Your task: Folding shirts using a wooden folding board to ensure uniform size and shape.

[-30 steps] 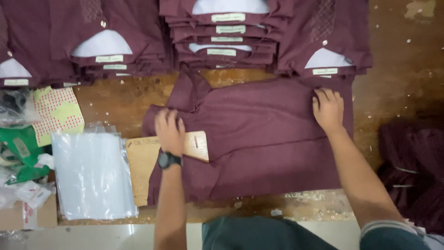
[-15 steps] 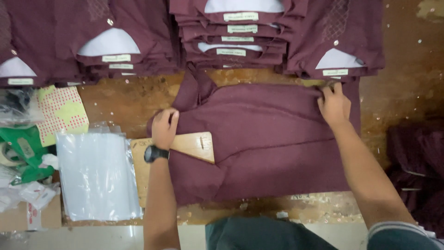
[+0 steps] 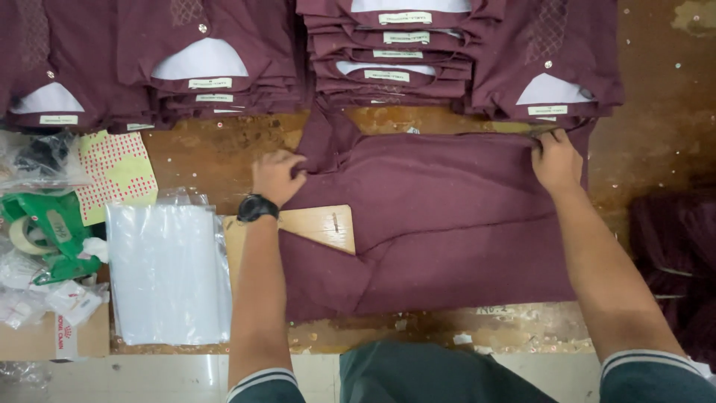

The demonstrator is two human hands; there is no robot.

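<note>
A shirt [image 3: 447, 216] lies mid-table [image 3: 216, 149], over a board [image 3: 324, 226]. Folded shirt stacks [image 3: 395, 52] line the far edge; plastic bags [image 3: 168, 272] (tape dispenser [image 3: 48, 235] beside them) lie near the left edge.

Both forearms stretched forward, well apart; left hand [image 3: 277, 176] and right hand [image 3: 556, 160] palms down, fingers curled.

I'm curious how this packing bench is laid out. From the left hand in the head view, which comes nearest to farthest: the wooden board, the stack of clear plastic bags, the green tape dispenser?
From the left hand:
1. Wooden board, just below the hand, partly under the maroon shirt.
2. Stack of clear plastic bags, lower left of the hand.
3. Green tape dispenser, at the far left edge.
</note>
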